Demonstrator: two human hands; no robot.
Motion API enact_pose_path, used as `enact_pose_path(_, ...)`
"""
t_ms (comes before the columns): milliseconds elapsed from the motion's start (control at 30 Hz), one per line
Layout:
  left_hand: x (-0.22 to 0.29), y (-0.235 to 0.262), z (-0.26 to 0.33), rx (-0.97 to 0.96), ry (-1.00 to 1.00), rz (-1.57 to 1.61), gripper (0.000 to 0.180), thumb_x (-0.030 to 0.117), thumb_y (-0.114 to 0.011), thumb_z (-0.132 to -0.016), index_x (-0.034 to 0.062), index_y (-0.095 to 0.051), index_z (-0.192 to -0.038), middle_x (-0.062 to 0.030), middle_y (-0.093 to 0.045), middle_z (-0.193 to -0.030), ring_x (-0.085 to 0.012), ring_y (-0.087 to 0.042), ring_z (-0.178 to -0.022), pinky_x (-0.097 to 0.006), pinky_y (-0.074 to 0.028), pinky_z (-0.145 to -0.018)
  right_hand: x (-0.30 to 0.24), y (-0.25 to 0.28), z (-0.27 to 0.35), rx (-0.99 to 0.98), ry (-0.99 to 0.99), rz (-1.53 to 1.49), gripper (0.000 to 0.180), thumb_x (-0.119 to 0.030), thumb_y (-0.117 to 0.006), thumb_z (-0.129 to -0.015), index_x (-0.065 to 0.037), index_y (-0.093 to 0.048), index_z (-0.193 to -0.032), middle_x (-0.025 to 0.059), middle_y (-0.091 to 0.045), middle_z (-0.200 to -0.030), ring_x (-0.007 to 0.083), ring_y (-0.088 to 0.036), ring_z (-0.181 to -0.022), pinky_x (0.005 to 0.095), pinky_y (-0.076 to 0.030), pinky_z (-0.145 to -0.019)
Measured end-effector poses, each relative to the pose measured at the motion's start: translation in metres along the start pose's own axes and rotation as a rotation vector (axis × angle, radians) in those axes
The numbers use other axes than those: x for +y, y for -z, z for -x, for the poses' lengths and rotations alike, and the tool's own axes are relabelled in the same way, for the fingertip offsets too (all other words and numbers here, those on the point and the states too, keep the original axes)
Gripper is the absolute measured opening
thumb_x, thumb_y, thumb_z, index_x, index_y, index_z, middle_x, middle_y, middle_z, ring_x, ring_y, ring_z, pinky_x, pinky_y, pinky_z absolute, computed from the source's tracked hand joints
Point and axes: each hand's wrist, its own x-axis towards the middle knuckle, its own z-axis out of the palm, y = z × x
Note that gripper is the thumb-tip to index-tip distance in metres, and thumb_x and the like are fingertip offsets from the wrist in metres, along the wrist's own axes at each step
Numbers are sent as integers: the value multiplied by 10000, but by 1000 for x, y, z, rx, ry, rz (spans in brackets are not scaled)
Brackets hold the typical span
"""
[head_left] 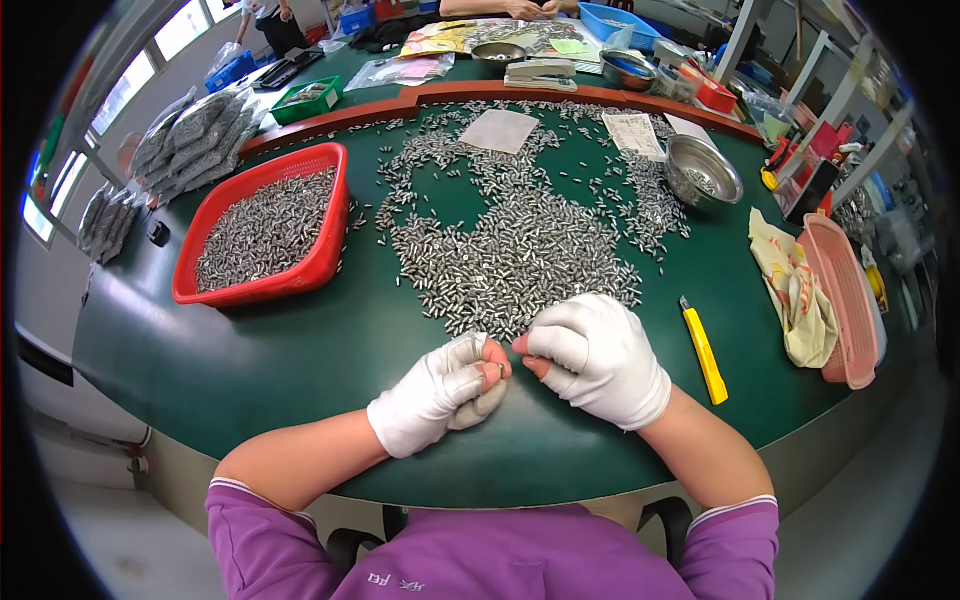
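Note:
Both my hands wear white gloves with bare fingertips and meet at the near edge of a heap of small silvery metal pins (pixel 520 255). My left hand (pixel 440 390) is closed, its thumb and forefinger pinching a tiny metal pin (pixel 501 369). Just to its right, my right hand (pixel 597 362) is also closed, with thumb and fingertips drawn together at the heap's edge. Whatever lies between those right fingertips is too small and hidden to name. The pins spread over a green tabletop (pixel 290 375).
A red basket (pixel 340 215) full of the same pins stands left. A yellow utility knife (pixel 705 352) lies right, near a cloth (pixel 800 295) and a pink basket (pixel 842 300). A steel bowl (pixel 722 190) sits beyond. Grey bags (pixel 200 140) are stacked far left. Other people are at the back.

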Motion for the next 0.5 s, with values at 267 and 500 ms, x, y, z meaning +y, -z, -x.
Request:
enact_pose_path(267, 4, -17, 5, 116, -144, -349, 240, 261, -648, -934, 75, -506, -986, 32, -426, -681, -54, -358, -555, -218, -284, -501, 14, 41, 2, 118, -272, 476, 232, -170, -705, -778, -115, -663, -999, 58, -641, -961, 270, -621, -882, 398, -510, -784)
enact_pose_path(500, -17, -43, 45, 390, -234, -1415, 87, 114, -645, -861, 66, -590, -908, -100, -642, -692, -233, -659, -637, -333, -527, -616, -21, 96, 74, -148, -828, 683, 388, -293, -746, -770, -110, -653, -1099, 93, -619, -1006, 287, -611, -933, 405, -514, -806)
